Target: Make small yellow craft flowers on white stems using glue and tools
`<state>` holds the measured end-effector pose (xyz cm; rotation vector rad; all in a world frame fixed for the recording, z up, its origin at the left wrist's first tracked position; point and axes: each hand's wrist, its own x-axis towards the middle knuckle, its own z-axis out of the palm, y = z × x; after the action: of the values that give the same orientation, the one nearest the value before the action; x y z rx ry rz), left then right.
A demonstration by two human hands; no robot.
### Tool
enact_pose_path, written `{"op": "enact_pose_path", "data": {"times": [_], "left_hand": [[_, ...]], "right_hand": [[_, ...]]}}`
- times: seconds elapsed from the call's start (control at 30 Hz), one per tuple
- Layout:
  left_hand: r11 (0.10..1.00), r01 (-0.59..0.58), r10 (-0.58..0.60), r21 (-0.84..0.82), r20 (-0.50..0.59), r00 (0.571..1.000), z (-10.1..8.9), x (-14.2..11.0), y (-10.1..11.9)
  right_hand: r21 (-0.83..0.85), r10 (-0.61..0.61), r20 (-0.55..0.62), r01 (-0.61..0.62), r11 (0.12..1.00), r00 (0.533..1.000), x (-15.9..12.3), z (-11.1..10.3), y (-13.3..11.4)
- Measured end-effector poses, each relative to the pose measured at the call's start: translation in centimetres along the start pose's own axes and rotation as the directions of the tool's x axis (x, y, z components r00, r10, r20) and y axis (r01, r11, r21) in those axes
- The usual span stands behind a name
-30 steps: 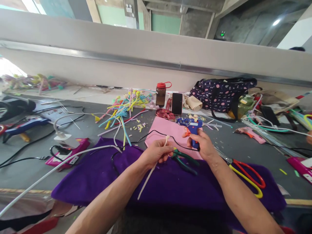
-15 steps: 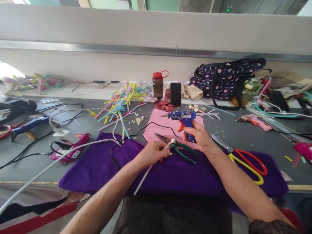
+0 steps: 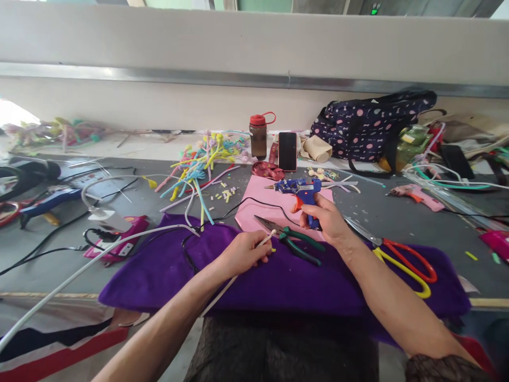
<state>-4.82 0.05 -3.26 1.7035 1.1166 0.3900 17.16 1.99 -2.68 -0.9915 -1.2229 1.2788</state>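
My left hand is closed round a thin cream-white stem, whose small rounded tip pokes out past the fingers. A tiny yellow bit shows by the fingertips. In my right hand is a blue glue gun with an orange trigger, its nozzle pointing left above a pink sheet. Between the hands lie pliers with dark green handles, partly on the sheet and partly on a purple cloth. Scissors with red and yellow handles rest beside my right forearm.
Coloured fuzzy stems are heaped behind on the left. A bottle, a phone and a patterned bag stand at the back. A magenta power strip with cables sits left; a pink glue gun lies right.
My left hand has shifted slightly left with the stem, and the stem's tip now sits farther from the glue gun. The right hand keeps its hold, nearly still.
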Motion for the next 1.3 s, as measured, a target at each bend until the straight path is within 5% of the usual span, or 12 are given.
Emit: {"op": "enact_pose_path", "data": {"times": [0.2,0.33,0.73,0.9,1.03,1.2,1.3], "left_hand": [[0.945,-0.107,0.148,0.31,-0.111,0.983,0.5,0.9,-0.1],[0.867,-0.047,0.124,0.497,-0.123,0.985,0.5,0.5,0.7],[0.733,-0.092,0.175,0.674,-0.057,0.983,-1.2,-1.7,1.7],[0.814,-0.135,0.272,0.565,-0.165,0.948,-2.9,-0.8,2.7],[0.93,-0.221,0.327,0.294,-0.386,0.863,-4.4,2.0,4.4],[0.856,-0.385,0.514,0.345,-0.65,0.56,-5.1,4.2,5.2],[0.806,-0.405,0.59,0.432,-0.649,0.481,-5.0,4.1,4.4]], "right_hand": [[-0.013,0.008,-0.016,-0.008,1.0,1.0,0.0,0.0,0.1],[-0.01,0.007,-0.004,-0.007,1.0,1.0,0.0,0.0,0.1],[-0.002,0.003,0.014,-0.003,1.0,1.0,-0.1,0.1,0.0],[0.007,0.026,0.025,-0.026,1.0,0.999,-0.3,0.4,-0.1],[0.029,0.022,0.046,-0.024,0.999,0.999,-0.4,0.6,-0.1],[-0.011,-0.01,0.063,0.011,1.0,0.998,-0.4,0.6,0.0],[-0.064,-0.034,0.05,0.037,0.997,0.998,-0.4,0.6,0.0]]}}
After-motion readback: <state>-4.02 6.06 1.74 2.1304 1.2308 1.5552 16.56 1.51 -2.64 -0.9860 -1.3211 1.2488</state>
